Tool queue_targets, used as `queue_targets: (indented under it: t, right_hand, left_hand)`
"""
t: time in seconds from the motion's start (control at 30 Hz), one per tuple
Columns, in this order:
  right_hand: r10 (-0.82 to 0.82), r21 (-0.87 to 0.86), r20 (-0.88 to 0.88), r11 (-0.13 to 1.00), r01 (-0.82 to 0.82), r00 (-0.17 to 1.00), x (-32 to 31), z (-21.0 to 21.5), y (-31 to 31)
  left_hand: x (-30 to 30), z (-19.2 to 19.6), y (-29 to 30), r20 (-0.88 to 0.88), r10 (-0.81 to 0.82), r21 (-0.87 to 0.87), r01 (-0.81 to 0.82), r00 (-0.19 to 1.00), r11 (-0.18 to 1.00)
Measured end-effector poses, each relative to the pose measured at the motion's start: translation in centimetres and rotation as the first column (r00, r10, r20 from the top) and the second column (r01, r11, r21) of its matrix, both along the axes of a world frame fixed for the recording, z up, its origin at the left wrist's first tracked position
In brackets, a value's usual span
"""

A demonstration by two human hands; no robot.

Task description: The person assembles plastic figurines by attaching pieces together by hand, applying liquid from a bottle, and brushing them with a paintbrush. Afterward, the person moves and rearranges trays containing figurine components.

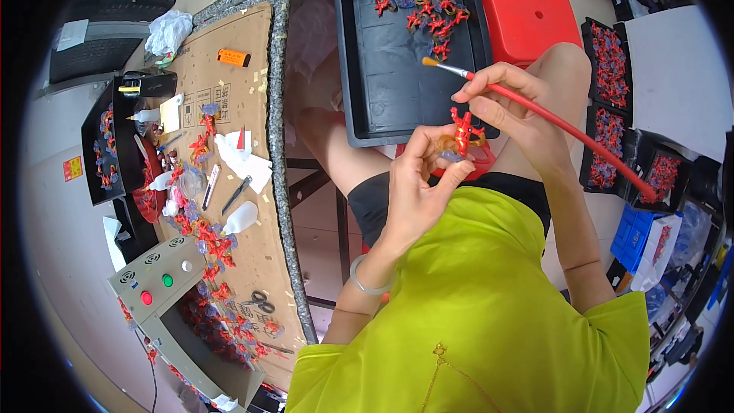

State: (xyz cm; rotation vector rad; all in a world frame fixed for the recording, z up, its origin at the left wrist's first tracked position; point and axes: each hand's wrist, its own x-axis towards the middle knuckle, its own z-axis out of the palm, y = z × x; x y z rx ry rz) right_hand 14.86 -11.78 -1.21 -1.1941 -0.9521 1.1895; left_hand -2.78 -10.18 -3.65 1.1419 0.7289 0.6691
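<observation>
My left hand [419, 187] pinches a small red figurine [463, 134] by its grey and amber base, in front of my chest. The figurine stands roughly upright. Close beside its raised top is my right hand [524, 107], its fingers closed around a long paintbrush [569, 127] with a red handle. The amber bristles point to the upper left, away from the figurine, over the black tray [382, 99]. Whether a right fingertip touches the figurine I cannot tell. More red figurines [441, 24] with dark bases lie at the tray's far end.
A red stool [527, 15] stands right of the tray. On the left, a cardboard-covered table [256, 138] carries figurines, a white bottle [241, 218], scissors [260, 303] and an orange box [233, 57]. A grey machine with buttons [157, 279] stands there. Crates of figurines [609, 65] line the right.
</observation>
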Motion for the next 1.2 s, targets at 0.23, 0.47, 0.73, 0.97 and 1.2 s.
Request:
queue_targets:
  t: [0.23,0.47,0.73,0.97,1.2]
  right_hand:
    - [-0.061,-0.043,0.091,0.997,0.065,0.994,-0.9,0.3,-0.2]
    - [-0.205,0.187,0.006,0.962,0.201,0.979,-1.4,-0.4,-0.9]
    - [-0.187,0.193,-0.082,0.961,0.2,0.979,-1.6,-0.5,-1.4]
    - [-0.146,0.169,-0.155,0.971,0.172,0.977,-1.2,-0.6,-1.6]
    - [-0.258,0.215,0.048,0.946,0.243,0.965,-0.1,0.8,-1.8]
  left_hand:
    - [0.1,0.6,0.3,-0.3,0.273,0.64,-0.019,0.914,0.768]
    - [0.4,-0.4,0.1,0.307,0.261,-0.161,-0.22,0.915,0.962]
    - [-0.4,-0.6,0.5,0.329,0.036,-0.367,0.093,0.944,0.926]
    - [-0.6,-0.5,0.1,0.323,0.057,-0.347,0.062,0.945,0.936]
    - [-0.3,0.2,-0.2,0.258,0.154,-0.227,-0.095,0.954,0.969]
